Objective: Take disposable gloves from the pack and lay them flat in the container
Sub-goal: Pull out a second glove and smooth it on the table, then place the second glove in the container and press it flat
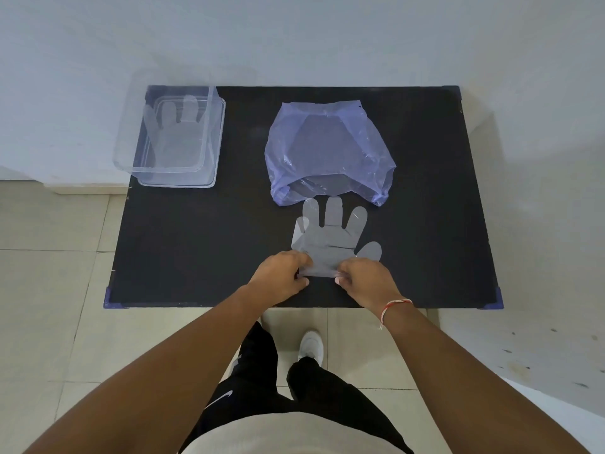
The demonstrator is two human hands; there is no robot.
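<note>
**Q:** Pale floor tiles [49, 290] and a white wall surround the black table [196, 240]; what occupies its near edge?

**A:** Both hands. The left hand [278, 276] and the right hand [366, 280] sit just inside the near edge, knuckles up, each pinching one corner of the cuff of a clear disposable glove [330, 237]. A red-and-white thread [393, 306] circles the right wrist.

**Q:** How does the glove lie relative to each grip?

**A:** The cuff spans the gap between the two hands, so each grip is closed on it from opposite sides. From there the glove extends away from the person, spread flat on the table, its fingers pointing to the far side and its thumb jutting out beyond the right hand.

**Q:** What lies past the fingertips?

**A:** A translucent violet pack [327, 152], mouth open toward the person. The glove's fingertips reach just beside that mouth, without clearly entering it.

**Q:** And the far left corner?

**A:** A clear rectangular container [216, 142], well apart from the hands and from the pack. Another glove [176, 132] lies flat on its bottom, fingers pointing to the wall. A second clear piece overlaps the container, whether a lid or a nested tub cannot be told.
</note>
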